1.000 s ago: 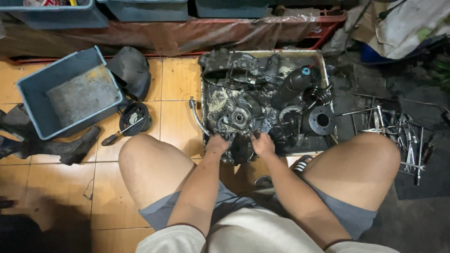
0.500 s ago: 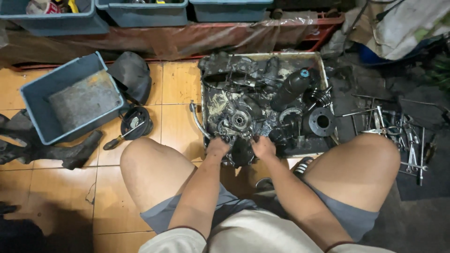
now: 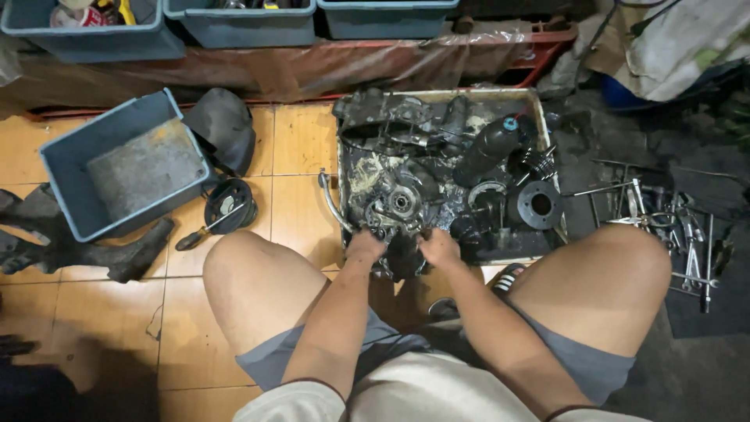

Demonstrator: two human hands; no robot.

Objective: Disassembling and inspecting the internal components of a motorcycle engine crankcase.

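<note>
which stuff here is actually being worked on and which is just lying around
In hand: left hand and right hand on the greasy engine case in the tray.

Lying about: grey bin, screwdriver, loose tools, black cylinder.

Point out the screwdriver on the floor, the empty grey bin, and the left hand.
screwdriver (image 3: 199, 234): head view, on its shaft.
grey bin (image 3: 66, 207): head view, left wall.
left hand (image 3: 365, 245): head view, back of hand.

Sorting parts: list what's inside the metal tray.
The metal tray holds a greasy engine case, black cylinder and round flange. Its floor beneath is hidden.
</note>
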